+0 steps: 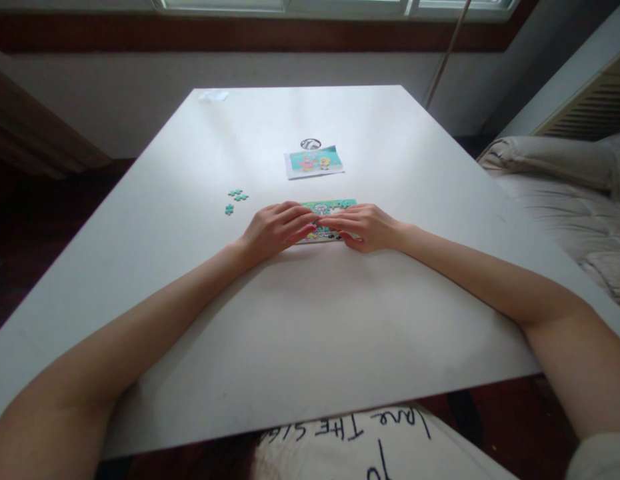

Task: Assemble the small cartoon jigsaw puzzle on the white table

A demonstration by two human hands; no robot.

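On a white table below a window, both flat hands' grip presses the puzzle.

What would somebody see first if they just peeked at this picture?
Most likely the two hands, left and right, lying flat with fingertips meeting on a colourful puzzle in the middle of the white table. Behind it lies a small cartoon picture, and three loose teal pieces sit to the left.
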